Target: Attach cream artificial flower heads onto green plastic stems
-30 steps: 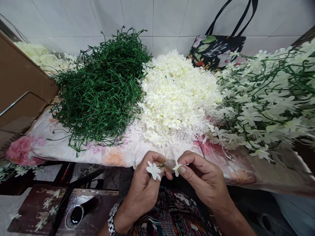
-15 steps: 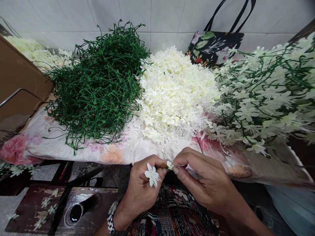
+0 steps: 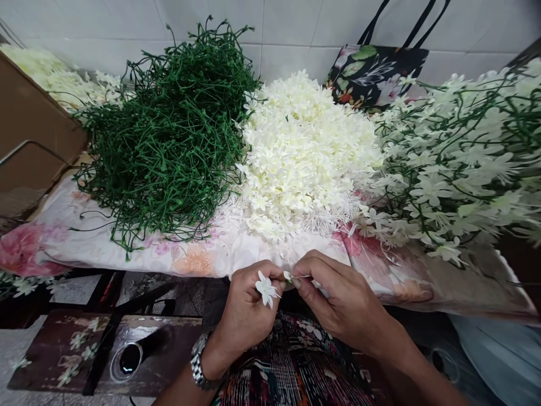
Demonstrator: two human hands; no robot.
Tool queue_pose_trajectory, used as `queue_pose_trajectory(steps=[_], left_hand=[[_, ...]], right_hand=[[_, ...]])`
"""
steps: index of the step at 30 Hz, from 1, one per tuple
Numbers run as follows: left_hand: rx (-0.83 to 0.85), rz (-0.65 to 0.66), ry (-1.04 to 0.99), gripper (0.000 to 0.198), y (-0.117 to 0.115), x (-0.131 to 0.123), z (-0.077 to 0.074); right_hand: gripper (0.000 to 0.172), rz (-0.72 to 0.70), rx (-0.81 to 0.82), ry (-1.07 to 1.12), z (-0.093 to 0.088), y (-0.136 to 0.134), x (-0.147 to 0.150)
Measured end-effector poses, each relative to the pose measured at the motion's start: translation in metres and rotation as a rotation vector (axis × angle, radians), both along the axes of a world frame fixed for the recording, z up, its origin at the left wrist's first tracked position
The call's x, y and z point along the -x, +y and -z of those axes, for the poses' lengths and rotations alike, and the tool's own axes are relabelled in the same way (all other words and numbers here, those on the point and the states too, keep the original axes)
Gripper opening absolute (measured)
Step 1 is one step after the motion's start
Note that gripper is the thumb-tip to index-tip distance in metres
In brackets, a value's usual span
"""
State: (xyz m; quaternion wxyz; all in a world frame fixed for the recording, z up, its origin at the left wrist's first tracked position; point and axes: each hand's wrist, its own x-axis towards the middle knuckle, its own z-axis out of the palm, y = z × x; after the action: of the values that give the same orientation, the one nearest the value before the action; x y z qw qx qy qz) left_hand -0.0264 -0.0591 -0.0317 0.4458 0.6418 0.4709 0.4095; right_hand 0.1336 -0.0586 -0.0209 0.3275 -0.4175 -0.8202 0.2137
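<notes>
My left hand (image 3: 249, 313) is closed around an artificial flower stem, and one open white flower (image 3: 266, 289) sticks out above its curled fingers. Close by, a small white blossom (image 3: 288, 276) with a bit of green beneath it sits between the fingertips of both hands. My right hand (image 3: 344, 301) pinches at this blossom, with a fine white thread showing along the fingers. A little white shows under the right palm, too hidden to name. Beyond the hands lie a heap of green plastic stems (image 3: 169, 135) and a heap of loose white flower heads (image 3: 304, 152).
Assembled white flower sprays (image 3: 439, 186) fill the right side of the flowered cloth (image 3: 164, 256). White stamen tufts (image 3: 323, 219) lie at the flower heap's front. A cardboard box (image 3: 36, 118) stands left, a floral bag (image 3: 376, 76) behind, and a cup (image 3: 127, 362) below left.
Both hands appear slightly higher in the picture, still together at the small blossom. Less of that blossom shows between the fingertips. The view has shifted a little.
</notes>
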Motion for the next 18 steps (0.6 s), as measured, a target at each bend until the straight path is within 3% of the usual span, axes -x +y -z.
queue_pose_trajectory(steps=[18], left_hand=[[0.118,-0.133,-0.058,0.012,-0.002,-0.008,0.014]], right_hand=[[0.011,0.025,0.022,0.094,0.022,0.0,0.006]])
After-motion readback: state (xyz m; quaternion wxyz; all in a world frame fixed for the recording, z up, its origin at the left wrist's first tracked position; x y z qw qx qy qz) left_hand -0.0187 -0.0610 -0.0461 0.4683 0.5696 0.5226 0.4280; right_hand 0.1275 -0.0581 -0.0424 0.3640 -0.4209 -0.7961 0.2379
